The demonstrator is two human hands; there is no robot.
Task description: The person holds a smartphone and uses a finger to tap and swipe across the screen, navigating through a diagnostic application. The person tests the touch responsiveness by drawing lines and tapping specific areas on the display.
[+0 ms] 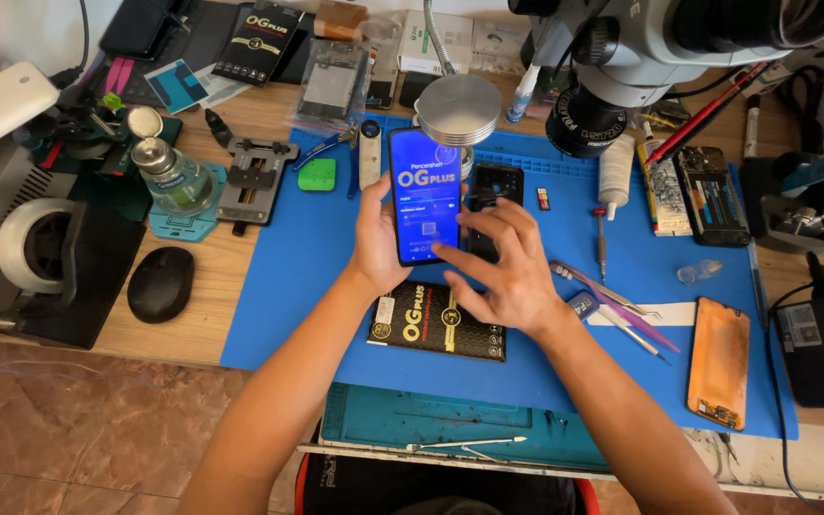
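**Phone held upright between two hands over the blue mat**

Nearest the camera, two bare forearms reach forward from the bottom edge and converge over the tabletop (193,334), which carries a large blue work mat (317,286).

The smartphone (425,194) stands lifted above the mat, its lit blue screen facing the camera and its long axis running away from the person, top end towards the round metal disc (459,108). The left hand (379,243) is wrapped around the phone's lower left edge, gripping it from the side. The right hand (500,267) comes in from the phone's right, fingers spread and loosely curled, fingertips (463,241) touching its lower right edge; it holds nothing else. So the phone lies just left of the right hand.

Below both hands a black-and-gold flat package (438,324) lies on the mat. Tweezers (612,294) rest to the right, near an orange phone back cover (719,362).
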